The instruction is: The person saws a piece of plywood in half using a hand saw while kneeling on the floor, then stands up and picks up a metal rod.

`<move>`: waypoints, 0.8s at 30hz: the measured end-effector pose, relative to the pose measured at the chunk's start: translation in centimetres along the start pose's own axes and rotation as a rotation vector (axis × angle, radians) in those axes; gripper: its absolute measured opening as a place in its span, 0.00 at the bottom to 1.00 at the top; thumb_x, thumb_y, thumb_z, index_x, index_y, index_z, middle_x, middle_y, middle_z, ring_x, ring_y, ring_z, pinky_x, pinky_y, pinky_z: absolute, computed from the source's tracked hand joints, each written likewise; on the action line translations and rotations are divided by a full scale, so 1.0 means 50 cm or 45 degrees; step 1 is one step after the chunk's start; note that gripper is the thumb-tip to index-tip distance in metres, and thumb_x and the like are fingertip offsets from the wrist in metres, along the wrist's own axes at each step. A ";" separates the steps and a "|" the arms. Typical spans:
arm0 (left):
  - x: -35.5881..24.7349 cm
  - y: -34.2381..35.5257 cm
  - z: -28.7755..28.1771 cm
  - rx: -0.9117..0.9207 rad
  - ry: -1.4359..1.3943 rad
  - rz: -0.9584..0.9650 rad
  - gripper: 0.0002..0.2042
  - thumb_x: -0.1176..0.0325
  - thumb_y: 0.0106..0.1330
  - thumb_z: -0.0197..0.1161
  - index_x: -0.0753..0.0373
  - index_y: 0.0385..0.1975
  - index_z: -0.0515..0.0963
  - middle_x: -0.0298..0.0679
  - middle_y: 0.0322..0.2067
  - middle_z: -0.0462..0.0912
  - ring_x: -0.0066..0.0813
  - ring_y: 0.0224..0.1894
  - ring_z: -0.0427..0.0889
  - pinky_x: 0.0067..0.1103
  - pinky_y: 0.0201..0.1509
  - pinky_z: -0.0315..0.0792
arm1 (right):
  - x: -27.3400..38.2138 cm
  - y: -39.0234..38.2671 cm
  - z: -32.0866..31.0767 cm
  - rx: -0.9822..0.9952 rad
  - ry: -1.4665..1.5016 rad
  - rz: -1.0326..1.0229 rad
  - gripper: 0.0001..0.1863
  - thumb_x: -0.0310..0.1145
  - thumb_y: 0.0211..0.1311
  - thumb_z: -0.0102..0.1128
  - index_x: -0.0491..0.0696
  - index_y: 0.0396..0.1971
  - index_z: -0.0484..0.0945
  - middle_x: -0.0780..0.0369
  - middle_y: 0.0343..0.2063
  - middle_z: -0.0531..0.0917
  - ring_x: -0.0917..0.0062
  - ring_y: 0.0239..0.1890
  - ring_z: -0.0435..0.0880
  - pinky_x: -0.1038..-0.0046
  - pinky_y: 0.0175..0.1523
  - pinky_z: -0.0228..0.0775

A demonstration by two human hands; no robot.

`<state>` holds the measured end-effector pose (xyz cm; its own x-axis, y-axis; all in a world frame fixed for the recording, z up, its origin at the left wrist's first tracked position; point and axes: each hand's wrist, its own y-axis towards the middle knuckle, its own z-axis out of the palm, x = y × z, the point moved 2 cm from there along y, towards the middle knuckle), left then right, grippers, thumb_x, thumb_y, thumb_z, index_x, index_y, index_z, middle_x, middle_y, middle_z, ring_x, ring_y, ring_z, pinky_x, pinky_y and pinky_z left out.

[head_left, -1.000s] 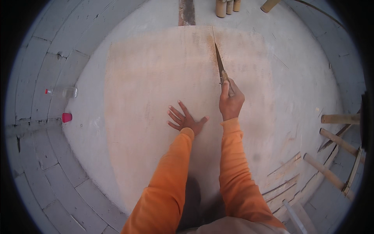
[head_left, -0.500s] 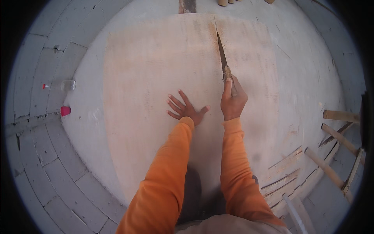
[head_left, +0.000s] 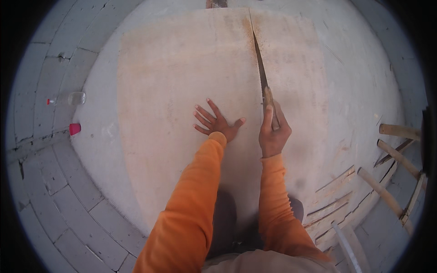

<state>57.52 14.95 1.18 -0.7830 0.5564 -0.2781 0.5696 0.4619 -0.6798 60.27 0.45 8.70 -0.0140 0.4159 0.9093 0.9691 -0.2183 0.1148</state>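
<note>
A large pale plywood sheet [head_left: 168, 82] lies flat beneath both my hands. My right hand [head_left: 275, 132] is closed around the wooden handle of a hand saw [head_left: 261, 66]. Its dark, tapering blade points away from me, with the tip at a thin cut running in from the sheet's far edge. Reddish-brown sawdust lies along both sides of that cut. My left hand [head_left: 218, 122] rests on the sheet to the left of the saw, palm down, fingers spread, holding nothing.
To the left are a clear bottle [head_left: 76, 98] with a red cap and a pink cup [head_left: 74, 129], beside a grey block wall [head_left: 68, 195]. On the right stand several wooden poles [head_left: 382, 189]. Thin wood strips [head_left: 334, 202] lie at the lower right.
My right hand has drawn the saw back toward me, so more of the blade shows beyond the cut. My left hand stays spread at the same place on the sheet. The view has shifted slightly.
</note>
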 end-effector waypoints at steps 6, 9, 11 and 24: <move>0.024 0.001 -0.011 -0.020 0.011 -0.031 0.74 0.25 0.49 0.68 0.52 0.75 0.13 0.62 0.74 0.07 0.60 0.75 0.04 0.62 0.71 0.13 | 0.003 -0.121 -0.057 -0.047 0.014 -0.013 0.16 0.26 0.72 0.60 0.33 0.54 0.81 0.52 0.36 0.90 0.78 0.34 0.88 0.74 0.40 0.80; -0.004 0.006 0.009 -0.016 0.014 0.019 0.74 0.23 0.49 0.68 0.52 0.75 0.13 0.63 0.74 0.08 0.60 0.75 0.04 0.63 0.71 0.14 | -0.003 0.102 0.058 -0.001 -0.019 -0.056 0.16 0.27 0.72 0.61 0.33 0.53 0.82 0.52 0.35 0.90 0.80 0.33 0.87 0.76 0.41 0.79; -0.006 0.009 0.014 -0.013 0.025 0.012 0.74 0.23 0.49 0.68 0.52 0.75 0.13 0.63 0.73 0.07 0.60 0.75 0.04 0.63 0.71 0.14 | 0.027 0.117 0.042 0.069 -0.026 0.098 0.16 0.27 0.72 0.61 0.33 0.53 0.82 0.51 0.36 0.90 0.79 0.34 0.88 0.76 0.42 0.79; -0.029 0.005 -0.003 0.013 0.007 0.025 0.72 0.29 0.53 0.70 0.53 0.75 0.12 0.62 0.73 0.07 0.61 0.76 0.05 0.61 0.72 0.12 | -0.002 0.157 0.071 -0.026 0.096 0.025 0.16 0.31 0.73 0.60 0.34 0.52 0.82 0.54 0.32 0.90 0.80 0.32 0.85 0.73 0.40 0.78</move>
<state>58.85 14.38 1.52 -0.7704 0.5690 -0.2875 0.5820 0.4438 -0.6814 68.77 1.81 8.11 -0.0141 0.3441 0.9388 0.9642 -0.2438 0.1039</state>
